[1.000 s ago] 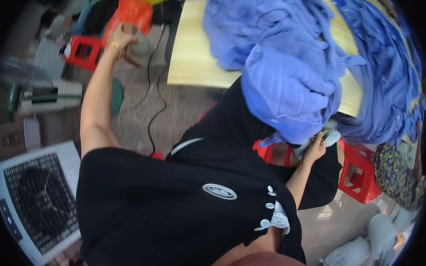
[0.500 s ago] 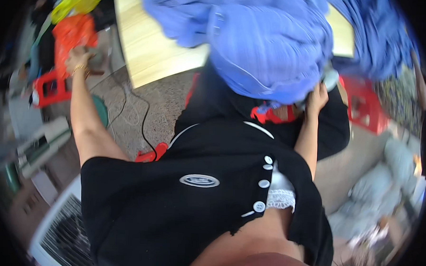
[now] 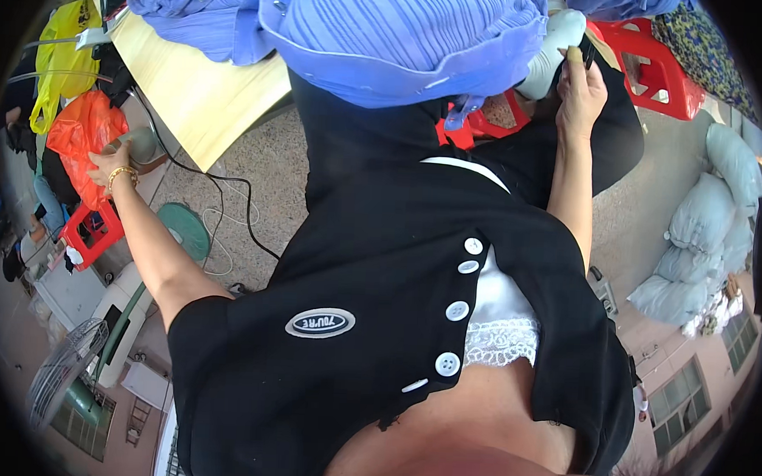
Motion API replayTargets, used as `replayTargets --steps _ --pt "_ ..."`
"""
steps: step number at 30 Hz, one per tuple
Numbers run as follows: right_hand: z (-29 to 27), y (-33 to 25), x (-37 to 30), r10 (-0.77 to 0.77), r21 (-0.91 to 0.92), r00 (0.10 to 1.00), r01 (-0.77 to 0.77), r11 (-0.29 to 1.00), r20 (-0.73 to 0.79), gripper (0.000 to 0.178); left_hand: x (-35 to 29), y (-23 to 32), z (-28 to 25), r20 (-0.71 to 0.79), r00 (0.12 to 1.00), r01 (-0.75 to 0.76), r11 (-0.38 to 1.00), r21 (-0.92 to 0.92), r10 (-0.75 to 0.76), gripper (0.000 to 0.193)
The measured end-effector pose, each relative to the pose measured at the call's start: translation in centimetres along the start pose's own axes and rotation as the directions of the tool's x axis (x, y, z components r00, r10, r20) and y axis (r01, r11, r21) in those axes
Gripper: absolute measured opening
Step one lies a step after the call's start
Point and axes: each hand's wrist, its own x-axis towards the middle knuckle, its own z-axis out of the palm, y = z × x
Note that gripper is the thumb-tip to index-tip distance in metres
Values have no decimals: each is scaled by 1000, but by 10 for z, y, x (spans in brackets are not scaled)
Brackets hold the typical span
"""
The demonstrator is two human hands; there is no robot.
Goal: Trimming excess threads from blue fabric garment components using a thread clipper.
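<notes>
My left hand (image 3: 110, 168), with a gold bracelet at the wrist, is closed at the lower edge of an orange-red plastic bag (image 3: 84, 136). A round grey container (image 3: 144, 145) sits beside its fingertips. My right hand (image 3: 581, 102) is closed in a pinch by my knee, with a tan covering on one fingertip. From its fingers sticks up a small black object (image 3: 587, 50), its kind unclear. A pale rounded bundle (image 3: 552, 58) lies just beyond. Across my lap and the table edge is a heap of blue pleated garments (image 3: 398, 47) with buttons, touched by neither hand.
A pale wooden tabletop (image 3: 204, 94) juts out at the left front. Red plastic stools (image 3: 656, 67) stand at the right and under the bag. A black cable (image 3: 257, 241) crosses the floor. Pale stuffed sacks (image 3: 700, 226) lie right; a fan (image 3: 67, 369) stands left.
The view has shifted and sharpened. The left hand stays at the orange-red bag, where the grey container now shows clearly. The right hand is now apart from the blue garments.
</notes>
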Motion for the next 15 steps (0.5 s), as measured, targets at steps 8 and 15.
replayTargets --steps 8,15 --pt "60 -38 -18 -249 -63 882 297 953 399 32 -219 136 -164 -485 461 -708 -21 -706 744 33" --pt "23 -20 -2 21 -44 912 -3 999 409 30 -303 180 -218 -565 -70 -739 -423 -524 822 30"
